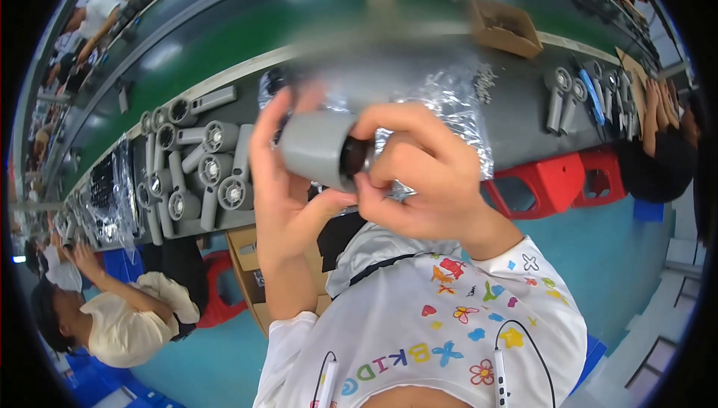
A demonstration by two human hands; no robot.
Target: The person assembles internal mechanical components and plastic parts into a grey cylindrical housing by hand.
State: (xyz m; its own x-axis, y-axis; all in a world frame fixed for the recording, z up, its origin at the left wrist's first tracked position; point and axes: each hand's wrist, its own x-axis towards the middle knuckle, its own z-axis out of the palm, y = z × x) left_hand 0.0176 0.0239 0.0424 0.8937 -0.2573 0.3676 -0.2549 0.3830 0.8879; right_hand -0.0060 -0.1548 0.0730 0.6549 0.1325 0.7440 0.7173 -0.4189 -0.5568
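My left hand is wrapped around a grey rounded housing, held up in front of my chest with its dark open end turned to the right. My right hand is closed at that opening, thumb and fingers pinched together by the rim. A dark round part shows inside the opening; what the right fingertips grip is mostly hidden by them. Below and beyond the hands, crinkled clear plastic wrap lies on the dark workbench.
Several grey hair-dryer-shaped bodies crowd the bench at left; others lie at right near a blue tool. An open cardboard box stands behind. Small screws lie by the wrap. Red stools and co-workers flank me.
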